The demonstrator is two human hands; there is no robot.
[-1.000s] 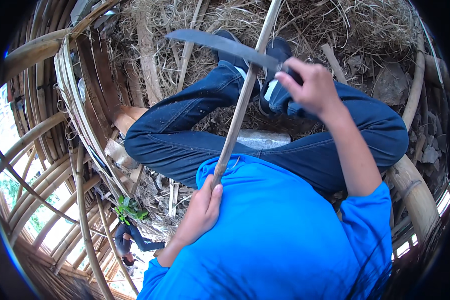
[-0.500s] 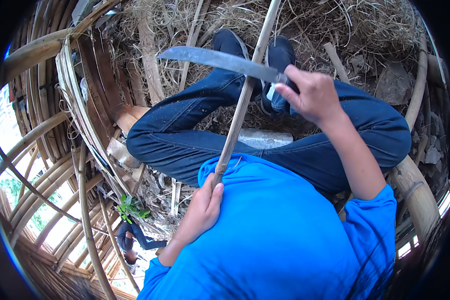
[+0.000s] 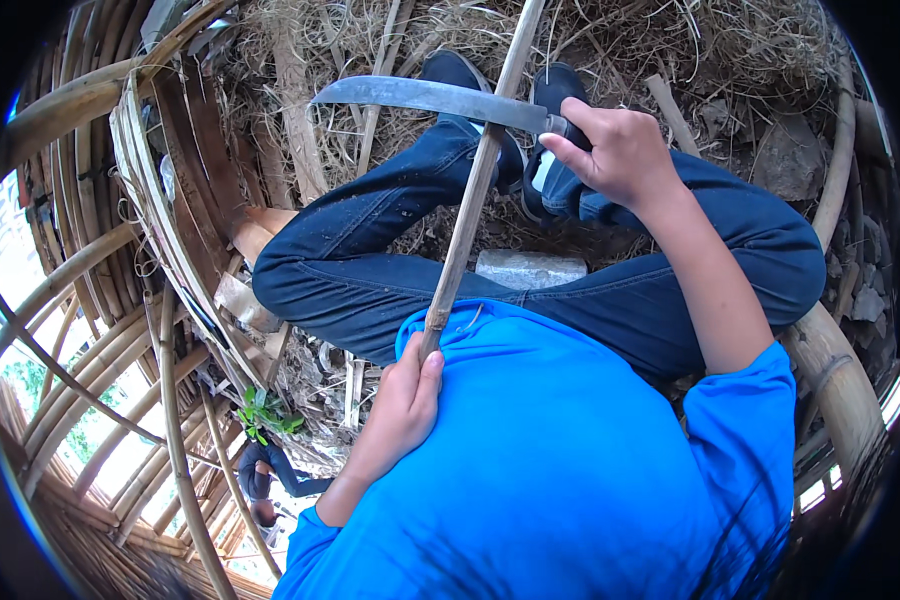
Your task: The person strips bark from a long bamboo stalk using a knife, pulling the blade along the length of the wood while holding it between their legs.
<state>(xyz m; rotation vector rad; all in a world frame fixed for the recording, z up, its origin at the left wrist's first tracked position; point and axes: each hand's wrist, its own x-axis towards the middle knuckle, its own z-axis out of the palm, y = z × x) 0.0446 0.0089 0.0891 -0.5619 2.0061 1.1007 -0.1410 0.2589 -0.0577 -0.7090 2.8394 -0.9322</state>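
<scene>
A long bamboo strip [image 3: 467,215] slants from my waist up past my shoes to the top edge. My left hand [image 3: 400,405] is closed round its near end, against my blue shirt. In my right hand [image 3: 620,150] is the handle of a machete [image 3: 425,97], mostly hidden by the fingers. Its long, slightly curved grey blade points left and lies across the strip between my shoes, touching or just above it; I cannot tell which edge meets the wood.
I sit with bent legs spread around a grey stone block [image 3: 532,268]. Shavings [image 3: 630,40] litter the ground ahead. Split bamboo strips [image 3: 155,200] stand at left beside a bamboo frame [image 3: 175,420]; a thick bamboo pole [image 3: 838,390] lies at right. Another person [image 3: 267,475] is farther off, lower left.
My right hand and the machete have moved slightly up, away from me, along the strip. The strip and my left hand have shifted a little left.
</scene>
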